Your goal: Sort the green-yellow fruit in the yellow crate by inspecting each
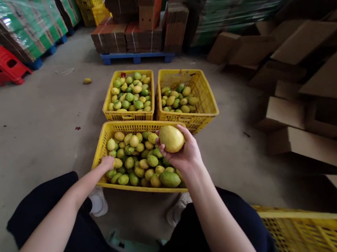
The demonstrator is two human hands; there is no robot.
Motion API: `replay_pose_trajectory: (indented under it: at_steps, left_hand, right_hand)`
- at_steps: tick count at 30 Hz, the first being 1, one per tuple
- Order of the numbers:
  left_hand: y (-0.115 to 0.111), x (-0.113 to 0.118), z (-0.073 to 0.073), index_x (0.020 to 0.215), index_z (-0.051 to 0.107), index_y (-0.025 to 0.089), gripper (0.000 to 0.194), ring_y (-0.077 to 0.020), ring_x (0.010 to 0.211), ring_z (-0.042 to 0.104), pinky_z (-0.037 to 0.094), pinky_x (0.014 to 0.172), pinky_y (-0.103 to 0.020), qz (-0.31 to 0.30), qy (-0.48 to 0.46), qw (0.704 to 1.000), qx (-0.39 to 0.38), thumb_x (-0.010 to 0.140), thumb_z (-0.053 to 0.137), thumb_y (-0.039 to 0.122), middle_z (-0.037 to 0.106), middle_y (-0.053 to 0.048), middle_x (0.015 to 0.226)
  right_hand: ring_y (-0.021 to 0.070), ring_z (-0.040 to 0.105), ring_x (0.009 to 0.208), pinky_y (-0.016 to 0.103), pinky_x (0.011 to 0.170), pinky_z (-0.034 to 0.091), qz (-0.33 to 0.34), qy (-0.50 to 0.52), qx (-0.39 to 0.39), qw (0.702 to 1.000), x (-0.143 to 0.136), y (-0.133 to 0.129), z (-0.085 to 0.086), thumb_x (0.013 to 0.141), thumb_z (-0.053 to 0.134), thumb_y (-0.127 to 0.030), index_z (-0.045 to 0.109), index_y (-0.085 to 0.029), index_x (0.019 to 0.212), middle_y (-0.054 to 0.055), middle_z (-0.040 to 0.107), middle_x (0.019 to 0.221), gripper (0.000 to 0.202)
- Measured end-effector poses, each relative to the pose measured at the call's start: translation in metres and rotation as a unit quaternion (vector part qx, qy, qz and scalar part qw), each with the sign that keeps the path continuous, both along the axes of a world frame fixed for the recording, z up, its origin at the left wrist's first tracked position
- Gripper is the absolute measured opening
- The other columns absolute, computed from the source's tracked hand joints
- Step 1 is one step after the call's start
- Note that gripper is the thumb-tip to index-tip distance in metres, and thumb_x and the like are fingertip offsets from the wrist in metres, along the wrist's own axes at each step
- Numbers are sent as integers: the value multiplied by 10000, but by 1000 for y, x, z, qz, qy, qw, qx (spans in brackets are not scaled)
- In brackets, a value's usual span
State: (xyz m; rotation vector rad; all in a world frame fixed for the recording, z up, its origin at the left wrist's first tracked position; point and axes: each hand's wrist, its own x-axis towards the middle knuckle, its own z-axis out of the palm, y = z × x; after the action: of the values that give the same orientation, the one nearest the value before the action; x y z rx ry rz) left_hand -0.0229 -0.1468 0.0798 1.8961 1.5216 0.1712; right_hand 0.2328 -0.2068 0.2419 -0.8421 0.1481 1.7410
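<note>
A large yellow lemon sits in my right hand, raised over the right end of the front yellow crate. My fingers wrap around its sides. Yellow and green lemons fill much of that crate, with a big greenish one near its front edge. At the crate's left side, my left hand reaches in over the rim. It is closed against a small yellow lemon; most of its fingers are hidden.
Behind stand two more yellow crates, a full one and a partly filled one. An empty-looking crate is at lower right. Cardboard boxes pile up on the right. One lemon lies on the floor; a red stool stands far left.
</note>
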Motion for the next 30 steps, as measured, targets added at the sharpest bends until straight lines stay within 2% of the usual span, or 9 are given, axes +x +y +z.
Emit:
replay_pose_trajectory:
  at_steps: [4,7,10,13,15,17,22,26,30]
  left_hand:
    - [26,1,26,778,643,167,341,-348,969,692,512,908,-444,-24,72,997,-9,543,877,247,725,-74,818]
    - [35,7,84,1100,684,177,493,-341,1114,673,495,1002,-445,-63,31,995,73,642,836,281,747,-115,1122]
    - [20,12,150,1281,634,211,589,-296,1103,688,533,986,-439,-77,-116,973,182,747,795,399,721,-107,1231]
    - [-3,17,186,1322,612,189,664,-267,1049,710,597,892,-396,-54,-261,943,201,737,818,426,697,-131,1270]
    - [-12,21,184,1334,609,181,688,-249,1021,719,620,854,-375,-33,-320,926,196,729,831,422,695,-137,1267]
    - [-14,25,169,1332,617,184,678,-234,978,728,633,828,-364,-16,-358,915,186,731,833,413,712,-126,1229]
    - [-13,24,130,1266,671,173,605,-256,1015,724,636,848,-375,-14,-368,911,188,718,845,361,732,-125,1198]
    - [-20,19,135,1302,648,194,558,-257,1127,700,600,962,-394,-44,-342,903,256,774,812,265,710,-120,1275]
    - [-23,24,152,1319,627,211,527,-243,1196,672,551,1053,-404,-88,-315,874,360,817,783,178,702,-107,1300]
  right_hand:
    - [198,689,625,209,385,497,16,-20,29,999,-4,-2,2,906,521,-415,609,-150,1096,96,740,806,339]
    - [228,714,704,236,403,508,29,-59,98,993,-6,-8,-1,825,613,-458,603,-185,1105,94,748,903,391]
    - [256,720,817,288,485,562,25,-159,155,975,-13,-12,-3,705,739,-404,609,-236,1122,58,731,1021,468]
    - [269,691,1007,397,766,629,-28,-320,232,918,-22,-12,0,647,830,-381,604,-280,1218,39,697,1177,622]
    - [281,646,1147,447,971,573,-49,-425,292,855,-27,-9,1,616,877,-368,594,-287,1278,50,667,1280,725]
    - [300,616,1218,473,1068,512,-45,-503,336,795,-29,-7,-2,581,907,-350,605,-262,1280,73,657,1315,767]
    - [314,641,1181,507,1075,499,-78,-612,348,706,-31,-5,-40,611,894,-361,631,-225,1198,97,692,1232,658]
    - [296,664,1146,489,1039,532,-94,-633,346,686,-40,-2,-59,662,867,-348,619,-235,1200,93,694,1217,603]
    - [289,658,1176,488,1044,535,-117,-663,393,626,-43,2,-42,726,838,-312,599,-249,1256,92,683,1253,585]
